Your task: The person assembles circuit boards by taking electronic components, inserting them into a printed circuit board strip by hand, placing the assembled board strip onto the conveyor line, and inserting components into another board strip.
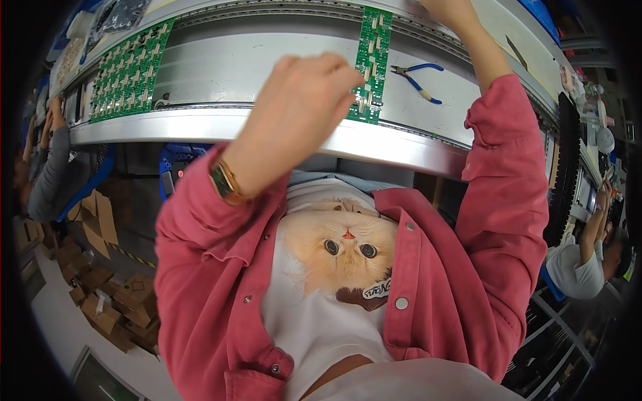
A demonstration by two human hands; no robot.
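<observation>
My left hand (304, 97), with a watch (226, 182) on its wrist, is held over the metal conveyor rail (221, 125). Its fingers are curled together by the left edge of a narrow green circuit board (372, 50); whether anything is in them is hidden. Pale connectors stand along that board, which spans the two rails. My right hand (451, 9) reaches past the far rail at the top edge, and its fingers are cut off by the frame. Blue-handled cutting pliers (420, 81) lie on the light surface to the right of the board.
A wider green circuit board panel (130, 73) sits between the rails at left. Tweezers (516, 52) lie beyond the far rail. A plastic bag (124, 17) is at the far left. Cardboard boxes (120, 301) are piled on the floor; other people work at both sides.
</observation>
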